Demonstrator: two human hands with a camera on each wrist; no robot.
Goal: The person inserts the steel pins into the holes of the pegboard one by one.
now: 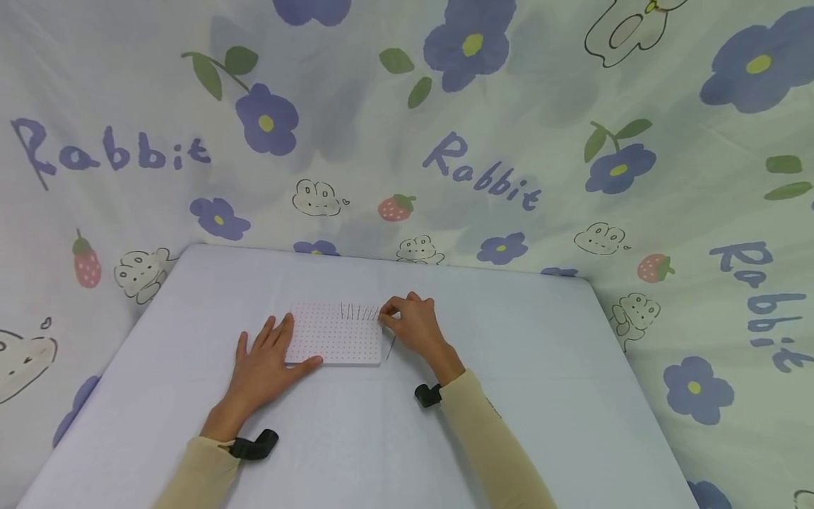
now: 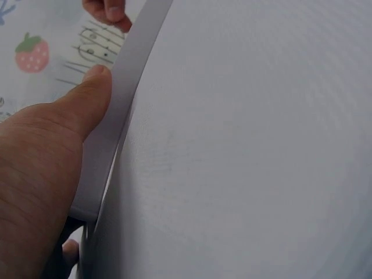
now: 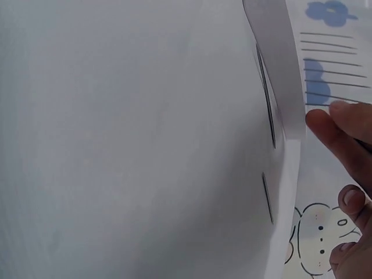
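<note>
A white board (image 1: 333, 343) dotted with small holes lies flat on the table. Several thin dark needles (image 1: 359, 312) stand in a row along its far right part; they also show as a row of needles (image 3: 334, 61) in the right wrist view. My left hand (image 1: 263, 364) rests on the board's left side, fingers spread, thumb along the near edge. At the far right corner, my right hand (image 1: 413, 322) pinches a needle at the row's end between thumb and index finger, partly hidden by the fingertips. Beside the board's right edge lies a loose needle (image 3: 267, 99).
Another needle (image 3: 268, 197) lies close by on the white table (image 1: 509, 382), near the same edge. A printed cloth (image 1: 356, 141) with flowers and rabbits hangs behind and around the table. Each wrist wears a black camera.
</note>
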